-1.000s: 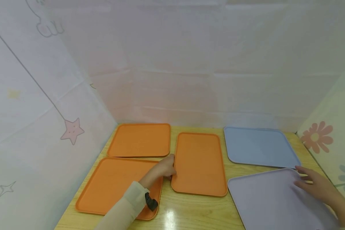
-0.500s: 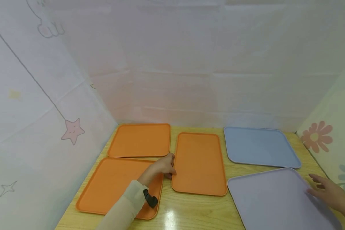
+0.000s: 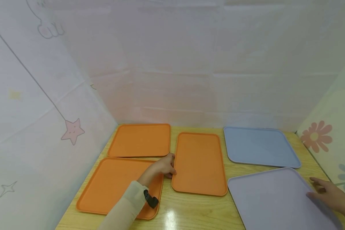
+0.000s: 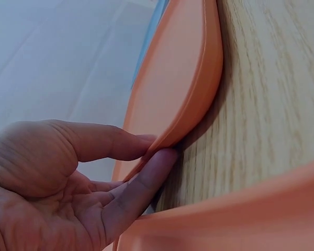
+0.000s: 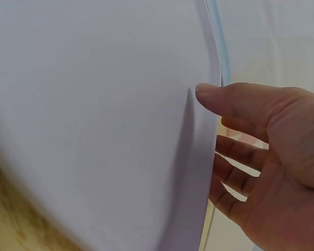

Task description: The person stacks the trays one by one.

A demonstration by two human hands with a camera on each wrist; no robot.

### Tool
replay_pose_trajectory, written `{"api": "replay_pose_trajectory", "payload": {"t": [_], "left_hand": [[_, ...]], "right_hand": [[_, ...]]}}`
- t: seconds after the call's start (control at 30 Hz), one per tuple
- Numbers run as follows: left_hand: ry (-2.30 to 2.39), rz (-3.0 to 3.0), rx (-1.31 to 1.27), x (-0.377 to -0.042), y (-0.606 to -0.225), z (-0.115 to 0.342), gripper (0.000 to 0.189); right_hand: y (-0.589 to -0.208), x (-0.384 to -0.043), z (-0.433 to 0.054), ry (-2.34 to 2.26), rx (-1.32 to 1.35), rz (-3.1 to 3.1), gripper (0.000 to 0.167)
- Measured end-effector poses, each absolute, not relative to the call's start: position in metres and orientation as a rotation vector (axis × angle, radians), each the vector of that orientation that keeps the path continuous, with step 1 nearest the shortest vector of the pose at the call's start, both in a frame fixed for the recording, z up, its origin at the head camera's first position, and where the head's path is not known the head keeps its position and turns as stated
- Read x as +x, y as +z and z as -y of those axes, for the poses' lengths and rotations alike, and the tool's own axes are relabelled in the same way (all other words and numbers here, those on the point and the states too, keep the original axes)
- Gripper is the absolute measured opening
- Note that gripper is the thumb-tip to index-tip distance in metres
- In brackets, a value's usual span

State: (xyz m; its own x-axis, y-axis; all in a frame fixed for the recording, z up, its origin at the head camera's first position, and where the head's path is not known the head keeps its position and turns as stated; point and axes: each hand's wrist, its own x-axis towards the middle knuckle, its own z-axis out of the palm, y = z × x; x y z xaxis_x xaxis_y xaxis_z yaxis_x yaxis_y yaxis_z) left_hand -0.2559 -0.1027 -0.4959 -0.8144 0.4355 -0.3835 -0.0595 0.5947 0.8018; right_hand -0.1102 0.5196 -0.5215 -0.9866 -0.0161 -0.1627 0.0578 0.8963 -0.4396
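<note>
My left hand (image 3: 164,166) pinches the left edge of the middle orange tray (image 3: 199,164). In the left wrist view, its thumb lies on top of the rim and a finger is under it. At the right, my right hand (image 3: 330,195) is at the right edge of the lilac tray (image 3: 276,195). In the right wrist view, the thumb (image 5: 220,99) hovers over the tray's rim and casts a shadow. The other fingers lie loosely bent along the outer edge, their tips partly hidden.
Another orange tray (image 3: 141,140) lies at the back left, with a larger-looking orange tray (image 3: 112,185) in front, below my left forearm. A blue tray (image 3: 260,147) lies at the back right, against the lilac one. White printed sheets (image 3: 172,70) wall in the wooden table (image 3: 189,210).
My right hand has moved right and slightly nearer along the lilac tray, from its far right corner to its right edge. The left hand keeps its pinch on the middle orange tray.
</note>
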Motion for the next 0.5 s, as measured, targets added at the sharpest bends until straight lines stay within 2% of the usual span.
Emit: {"api": "replay_pose_trajectory", "payload": {"t": [0.3,0.5], "left_hand": [[1.170,-2.283,0.298,-0.2536,-0.4992,0.1019,0.086],[1.181,-2.274,0.301,-0.2524,-0.5013,0.1030,0.086]], "right_hand": [[-0.5237,-0.1139,-0.5209,-0.708,-0.061,-2.915,0.064],[-0.5218,-0.1169,-0.5162,-0.683,0.020,-2.829,0.061]]}}
